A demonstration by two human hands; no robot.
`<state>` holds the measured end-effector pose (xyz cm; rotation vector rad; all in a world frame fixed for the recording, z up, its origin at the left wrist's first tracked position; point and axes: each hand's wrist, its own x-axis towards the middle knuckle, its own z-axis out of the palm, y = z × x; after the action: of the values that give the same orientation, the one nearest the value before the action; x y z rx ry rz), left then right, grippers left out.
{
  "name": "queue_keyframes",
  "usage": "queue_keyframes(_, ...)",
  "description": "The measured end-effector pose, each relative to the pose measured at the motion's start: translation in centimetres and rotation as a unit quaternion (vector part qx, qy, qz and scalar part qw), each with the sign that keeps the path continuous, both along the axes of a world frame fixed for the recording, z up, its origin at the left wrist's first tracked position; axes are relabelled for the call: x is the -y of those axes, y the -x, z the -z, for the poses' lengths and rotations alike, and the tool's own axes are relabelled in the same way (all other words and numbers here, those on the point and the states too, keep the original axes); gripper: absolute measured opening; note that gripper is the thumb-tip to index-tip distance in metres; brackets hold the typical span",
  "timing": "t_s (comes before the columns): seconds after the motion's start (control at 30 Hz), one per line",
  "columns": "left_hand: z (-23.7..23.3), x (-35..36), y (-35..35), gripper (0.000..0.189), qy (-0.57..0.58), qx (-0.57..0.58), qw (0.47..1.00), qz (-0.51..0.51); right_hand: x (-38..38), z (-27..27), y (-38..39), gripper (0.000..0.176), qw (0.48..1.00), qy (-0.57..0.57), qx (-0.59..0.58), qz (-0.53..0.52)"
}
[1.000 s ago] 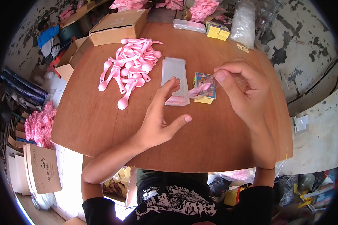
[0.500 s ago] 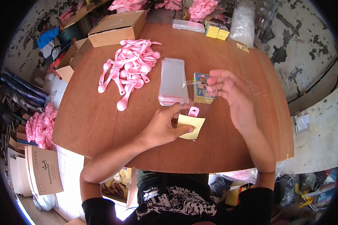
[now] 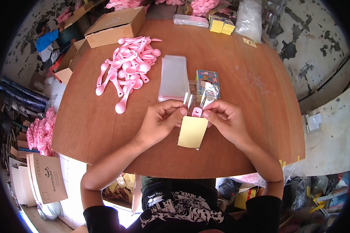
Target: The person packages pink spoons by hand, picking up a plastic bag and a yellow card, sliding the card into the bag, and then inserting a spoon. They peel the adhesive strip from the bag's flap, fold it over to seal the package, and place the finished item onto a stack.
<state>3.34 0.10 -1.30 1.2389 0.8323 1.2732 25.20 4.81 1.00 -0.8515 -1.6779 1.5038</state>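
Observation:
My left hand (image 3: pixel 159 121) pinches the left upper edge of a clear plastic bag (image 3: pixel 210 91), and my right hand (image 3: pixel 228 119) pinches its right edge. In the bag are a plain yellow card (image 3: pixel 192 133) and a pink measuring spoon, whose holed handle end (image 3: pixel 197 112) shows above the card; the rest is hidden behind it. Shiny film sticks up between the hands. Just beyond them lie a stack of clear bags (image 3: pixel 173 77) and a stack of printed cards (image 3: pixel 207 77). A heap of pink spoons (image 3: pixel 131 66) is farther left.
A cardboard box (image 3: pixel 116 26) stands at the table's back left. At the back are a pack of clear bags (image 3: pixel 190 20), yellow card stacks (image 3: pixel 221 25) and a bulky clear plastic bundle (image 3: pixel 249 21). Another person (image 3: pixel 48 43) is at the far left.
My right hand has come down and inward from the right and now pinches the bag's edge. My left hand has shifted its hold from the card to the bag's left upper edge.

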Motion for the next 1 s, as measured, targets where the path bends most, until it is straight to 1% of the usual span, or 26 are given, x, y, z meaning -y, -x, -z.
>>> queue_keyframes(0.17, -0.2, -0.1, 0.2, 0.022, 0.012, -0.024, 0.999, -0.031, 0.3, 0.1, 0.3, 0.012, 1.000, -0.004, -0.029, 0.000)
queue_keyframes(0.23, 0.1, -0.3, 0.3, 0.021, 0.002, -0.026, 0.999, -0.038, 0.2, 0.4, 0.4, 0.012, 0.998, -0.049, -0.046, 0.010)
queue_keyframes(0.4, 0.3, -0.5, 0.7, 0.016, -0.016, -0.008, 0.998, -0.053, 0.3, 0.5, 0.5, 0.012, 0.995, -0.092, -0.035, 0.019)
queue_keyframes(0.43, 0.4, -0.4, 0.9, 0.016, -0.040, -0.033, 0.997, -0.054, 0.3, 0.5, 0.4, 0.012, 0.994, -0.108, -0.029, 0.018)
queue_keyframes(0.47, 0.4, -0.4, 1.1, 0.016, -0.063, -0.057, 0.995, -0.056, 0.3, 0.5, 0.4, 0.012, 0.994, -0.107, -0.029, 0.017)
queue_keyframes(0.5, 0.5, -0.5, 1.3, 0.016, -0.062, -0.057, 0.995, -0.056, 0.3, 0.5, 0.3, 0.012, 0.991, -0.129, -0.029, 0.007)
queue_keyframes(0.57, 0.6, -0.6, 1.8, 0.021, -0.109, -0.096, 0.988, -0.044, 0.1, 0.7, 0.1, 0.014, 0.988, -0.150, -0.029, -0.005)
queue_keyframes(0.63, 0.6, -0.6, 1.9, 0.023, -0.122, -0.102, 0.986, -0.043, -0.3, 1.1, 0.0, 0.019, 0.980, -0.191, -0.044, -0.031)
queue_keyframes(0.67, 0.6, -0.6, 1.8, 0.025, -0.136, -0.107, 0.984, -0.041, -0.3, 1.1, 0.0, 0.019, 0.980, -0.191, -0.044, -0.031)
queue_keyframes(0.77, 0.1, -0.5, 1.7, 0.028, -0.135, -0.103, 0.985, -0.035, -0.3, 1.2, -0.2, 0.023, 0.978, -0.203, -0.034, -0.043)
queue_keyframes(0.9, 0.2, -0.4, 1.7, 0.026, -0.151, -0.106, 0.982, -0.041, -0.3, 1.2, -0.1, 0.026, 0.977, -0.206, -0.035, -0.043)
queue_keyframes(1.0, 0.2, -0.4, 1.8, 0.025, -0.166, -0.132, 0.976, -0.049, -0.2, 1.1, 0.0, 0.027, 0.973, -0.225, -0.023, -0.037)
